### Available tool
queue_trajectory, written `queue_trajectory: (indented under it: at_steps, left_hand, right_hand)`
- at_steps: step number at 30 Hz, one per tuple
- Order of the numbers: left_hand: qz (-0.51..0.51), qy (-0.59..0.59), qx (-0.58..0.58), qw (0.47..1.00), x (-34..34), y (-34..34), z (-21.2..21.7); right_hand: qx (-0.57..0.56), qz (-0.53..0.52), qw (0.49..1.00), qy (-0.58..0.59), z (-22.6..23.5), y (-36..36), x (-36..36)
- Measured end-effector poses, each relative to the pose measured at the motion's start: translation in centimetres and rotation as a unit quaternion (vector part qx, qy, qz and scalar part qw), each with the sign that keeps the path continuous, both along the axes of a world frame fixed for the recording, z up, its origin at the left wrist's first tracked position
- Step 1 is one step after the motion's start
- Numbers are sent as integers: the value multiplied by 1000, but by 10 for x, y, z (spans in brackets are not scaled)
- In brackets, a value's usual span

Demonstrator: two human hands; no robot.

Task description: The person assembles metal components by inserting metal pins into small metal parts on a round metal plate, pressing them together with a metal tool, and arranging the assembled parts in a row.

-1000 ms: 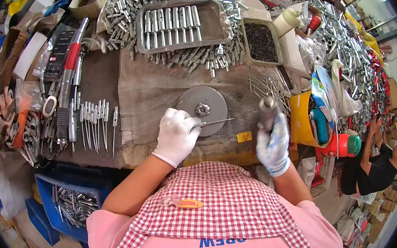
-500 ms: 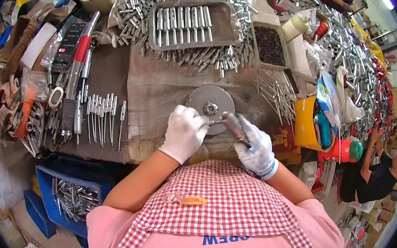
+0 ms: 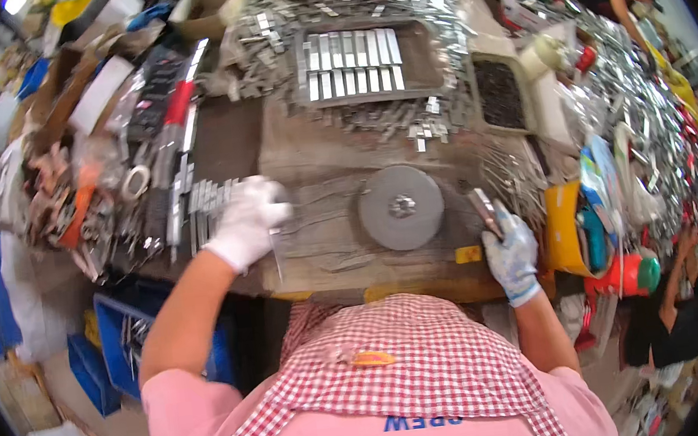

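My left hand (image 3: pixel 251 221), in a white glove and smeared by motion, is closed at the right end of a row of slim metal rods (image 3: pixel 209 200) with thicker upper ends. A thin metal rod (image 3: pixel 277 258) sticks down from its fingers. My right hand (image 3: pixel 512 254), in a white and blue glove, is wrapped round a thick, hammer-like metal tool (image 3: pixel 486 207) at the bench's right side. Between both hands, apart from them, lies a round grey metal disc (image 3: pixel 400 212) with a small raised centre.
Behind the disc stands a metal tray (image 3: pixel 427 73) with two rows of metal pieces, amid heaped metal parts (image 3: pixel 279 38). A bin of dark small parts (image 3: pixel 499 91) and a yellow container (image 3: pixel 565 225) are at right. A blue crate (image 3: pixel 115 336) stands below left. Two people work at right.
My left hand has moved from the disc leftward to the row of rods. My right hand has drawn away rightward with the metal tool. The whole view has shifted slightly.
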State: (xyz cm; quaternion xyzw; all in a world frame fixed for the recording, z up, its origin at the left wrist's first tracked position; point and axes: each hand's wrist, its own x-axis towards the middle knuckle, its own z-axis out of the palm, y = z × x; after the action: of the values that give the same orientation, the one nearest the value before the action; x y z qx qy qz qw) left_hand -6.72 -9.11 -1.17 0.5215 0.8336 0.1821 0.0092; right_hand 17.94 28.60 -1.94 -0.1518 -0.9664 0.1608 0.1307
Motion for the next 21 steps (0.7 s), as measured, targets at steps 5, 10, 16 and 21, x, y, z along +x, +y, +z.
queue_trajectory:
  at_steps: [5, 10, 16, 21]
  left_hand:
    - [47, 50, 43, 997, -15, -44, -4]
    - [124, 46, 113, 985, 1, -15, -3]
    - [129, 63, 162, 976, 2, 55, 16]
    - [193, 45, 138, 971, -14, 111, -3]
  right_hand:
    - [89, 80, 993, 7, 14, -4, -11]
    - [58, -37, 997, 33, 13, 38, -18]
    - [297, -80, 945, -113, -10, 68, -42]
    - [174, -91, 977, -80, 17, 45, -63]
